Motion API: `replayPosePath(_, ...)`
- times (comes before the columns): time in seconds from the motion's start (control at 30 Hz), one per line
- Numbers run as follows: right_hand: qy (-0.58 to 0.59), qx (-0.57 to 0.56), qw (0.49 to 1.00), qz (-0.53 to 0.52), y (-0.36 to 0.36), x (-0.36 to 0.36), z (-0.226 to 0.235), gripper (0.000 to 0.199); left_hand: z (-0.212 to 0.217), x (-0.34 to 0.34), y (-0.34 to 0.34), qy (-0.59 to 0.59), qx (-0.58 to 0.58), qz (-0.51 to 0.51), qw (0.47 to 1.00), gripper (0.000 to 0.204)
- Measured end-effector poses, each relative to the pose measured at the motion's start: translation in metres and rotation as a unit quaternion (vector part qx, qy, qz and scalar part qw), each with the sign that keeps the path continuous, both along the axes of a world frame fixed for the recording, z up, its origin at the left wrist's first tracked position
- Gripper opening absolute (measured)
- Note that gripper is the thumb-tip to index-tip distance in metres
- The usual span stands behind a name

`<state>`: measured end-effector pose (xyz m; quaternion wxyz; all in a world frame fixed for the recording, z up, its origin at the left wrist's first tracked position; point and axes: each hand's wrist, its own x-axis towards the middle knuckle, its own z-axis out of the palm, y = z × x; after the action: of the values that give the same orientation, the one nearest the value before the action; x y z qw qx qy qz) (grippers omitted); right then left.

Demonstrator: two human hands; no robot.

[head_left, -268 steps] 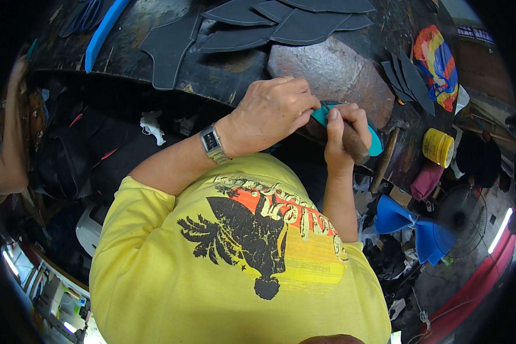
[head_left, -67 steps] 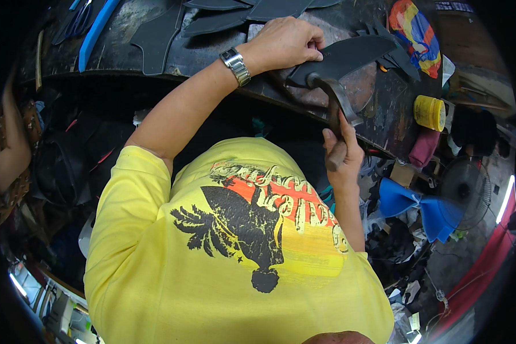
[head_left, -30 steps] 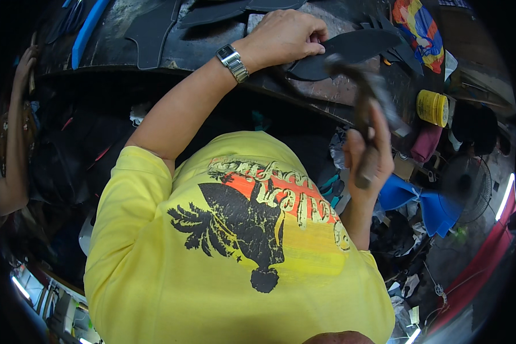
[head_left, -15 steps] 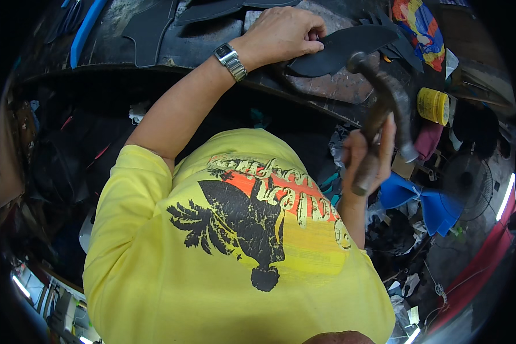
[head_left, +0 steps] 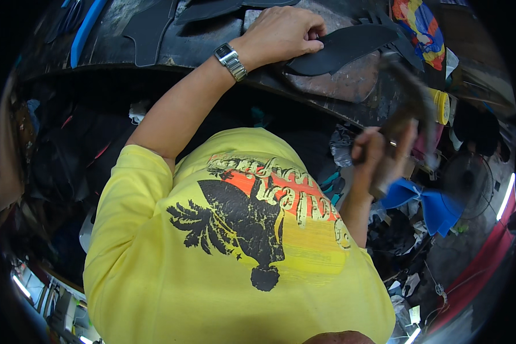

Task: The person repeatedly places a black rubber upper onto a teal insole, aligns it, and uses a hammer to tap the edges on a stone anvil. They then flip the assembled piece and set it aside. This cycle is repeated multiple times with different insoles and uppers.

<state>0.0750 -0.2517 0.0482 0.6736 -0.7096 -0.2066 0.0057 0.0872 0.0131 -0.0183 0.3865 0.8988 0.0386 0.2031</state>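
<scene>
My left hand (head_left: 284,33), with a metal watch on its wrist, pinches the near edge of a dark, curved flat piece (head_left: 350,47), which looks like leather or a similar sheet. The piece lies over a worn, brownish slab (head_left: 350,86) on the workbench. To the right, my right hand (head_left: 375,152) is wrapped round the handle of a hammer (head_left: 421,106), held up off the bench's near edge. Motion smears the hammer's long, curved dark head. Another dark piece partly shows under the far right end of the curved one.
More dark cut pieces (head_left: 152,31) and a blue strip (head_left: 87,34) lie on the bench's left. Beyond its right end are a colourful bag (head_left: 421,31), a yellow tub (head_left: 441,106), blue sheet material (head_left: 436,203) and a fan (head_left: 473,183). Scraps clutter the lower right.
My right hand and the hammer have swung to the right, away from the curved piece. My left hand and the piece stay in place.
</scene>
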Motion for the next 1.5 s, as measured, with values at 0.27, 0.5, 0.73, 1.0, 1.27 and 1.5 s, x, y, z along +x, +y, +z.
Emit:
replayPosePath(0.27, 0.012, -0.264, 0.964, 0.005, -0.046, 0.041, -0.025, 0.046, -0.008, 0.000, 0.000, -0.015, 0.033, 0.003, 0.999, 0.023)
replayPosePath(0.5, -0.174, -0.541, 0.802, -0.181, -0.052, 0.090, -0.034, 0.041, 0.007, -0.006, -0.004, -0.011, 0.008, -0.005, 1.000, 0.021)
replayPosePath(0.73, -0.128, -0.074, 0.989, 0.006, 0.031, 0.089, -0.046, 0.033, 0.017, -0.009, 0.000, 0.035, -0.111, -0.015, 0.993, 0.021)
replayPosePath(1.0, -0.002, -0.017, 1.000, 0.024, 0.073, 0.101, -0.064, 0.025, 0.022, -0.012, 0.010, -0.006, -0.259, -0.009, 0.966, 0.019)
replayPosePath(1.27, -0.075, -0.065, 0.994, 0.053, 0.069, 0.095, -0.063, 0.026, 0.081, 0.033, 0.135, -0.041, -0.068, 0.116, 0.990, 0.032)
replayPosePath(1.5, -0.062, -0.055, 0.996, 0.045, 0.069, 0.094, -0.062, 0.025, 0.087, 0.042, 0.140, -0.113, 0.321, 0.211, 0.916, 0.039)
